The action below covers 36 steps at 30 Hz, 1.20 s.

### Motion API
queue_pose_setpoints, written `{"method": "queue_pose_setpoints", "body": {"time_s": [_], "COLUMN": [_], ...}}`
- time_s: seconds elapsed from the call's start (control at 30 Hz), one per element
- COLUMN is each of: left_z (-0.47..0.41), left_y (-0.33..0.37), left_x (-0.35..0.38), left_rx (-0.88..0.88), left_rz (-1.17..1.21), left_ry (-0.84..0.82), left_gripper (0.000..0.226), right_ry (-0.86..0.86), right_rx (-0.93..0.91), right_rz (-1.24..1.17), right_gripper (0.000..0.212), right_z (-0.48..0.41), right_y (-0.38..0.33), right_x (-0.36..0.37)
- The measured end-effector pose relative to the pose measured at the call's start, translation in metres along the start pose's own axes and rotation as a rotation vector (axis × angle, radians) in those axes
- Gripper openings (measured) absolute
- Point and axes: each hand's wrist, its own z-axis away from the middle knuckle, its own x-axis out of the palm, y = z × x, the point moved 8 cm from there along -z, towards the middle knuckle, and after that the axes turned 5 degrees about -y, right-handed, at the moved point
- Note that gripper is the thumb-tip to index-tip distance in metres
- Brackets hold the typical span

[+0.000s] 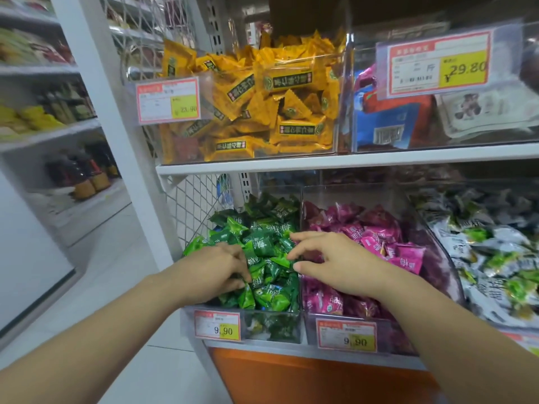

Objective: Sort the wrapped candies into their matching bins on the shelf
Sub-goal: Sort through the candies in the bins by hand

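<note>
Head view, the only one. On the lower shelf (256, 344) two clear bins stand side by side. The green bin (256, 328) is at left, heaped with green candies (264, 246); the pink bin (390, 330) touches it on the right, heaped with pink candies (376, 237). Each front carries a price tag (217, 325).

The left hand (221, 266) is down in the near side of the green heap. Its fingers (239, 265) are curled, with the tips buried among wrappers; cannot tell whether they pinch one piece or only rake. The right hand (329, 260) hovers over the wall between the two bins, its fingers (306, 237) spread wide and loosely bent, thumb apart from forefinger; nothing seen in them.

Judgement: the step looks like combing the green heap for strays; no pink wrapper shows plainly on its surface, so any would lie deeper.

To do it well:
- turn the heap over in shallow layers rather than digging, since it stands above the rim and loose pieces could spill over the front or across the shared wall;
- let the left hand part the wrappers and the right pick single pieces by a crimped end;
- check colour and print before dropping a piece next door.

Above are yellow packets (262, 112) in their own bin; far right are white-and-green packets (481, 252); both look apart from this step.
</note>
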Motion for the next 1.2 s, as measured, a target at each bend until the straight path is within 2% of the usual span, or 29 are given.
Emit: {"method": "queue_pose_setpoints", "body": {"time_s": [0.1,0.17,0.23,0.4,0.5,0.57,0.67,0.8,0.97,1.07,1.2], "left_z": [-0.002,-0.008,-0.018,-0.037,-0.038,-0.039,-0.041,-0.039,-0.022,-0.013,-0.007], "left_y": [0.011,0.026,0.038,0.043,0.047,0.049,0.048,0.041,0.034,0.031,0.024], "left_x": [-0.010,-0.021,-0.024,-0.006,0.000,0.006,0.013,0.019,0.018,0.016,0.010], "left_rx": [0.020,0.069,0.079,-0.005,-0.029,-0.048,-0.065,-0.048,0.001,0.006,0.018], "left_rz": [-0.041,0.082,0.279,0.516,0.509,0.474,0.472,0.529,0.565,0.457,0.529], "left_ry": [0.059,0.123,0.107,-0.117,-0.260,-0.347,-0.423,-0.492,-0.454,-0.342,-0.180], "left_gripper": [0.026,0.026,0.025,0.024,0.028,0.040,0.053,0.053,0.039,0.027,0.020], "right_ry": [-0.005,-0.001,0.006,0.008,0.012,0.012,0.007,0.006,0.000,0.002,-0.001], "right_rx": [0.007,0.008,0.003,-0.003,-0.014,-0.016,-0.006,0.003,0.012,0.004,0.000], "right_rz": [-0.005,-0.003,-0.002,-0.003,0.003,0.002,-0.007,0.008,0.010,0.011,-0.004], "right_gripper": [0.022,0.022,0.022,0.023,0.022,0.020,0.018,0.021,0.021,0.021,0.020], "right_z": [0.001,0.001,0.000,0.001,0.001,0.000,0.001,0.002,0.000,0.000,0.000], "right_y": [0.000,0.000,-0.001,-0.001,0.000,0.000,-0.001,0.002,0.004,0.004,0.005], "right_x": [0.001,0.001,0.001,0.001,0.001,0.001,0.002,0.003,0.002,0.002,0.002]}}
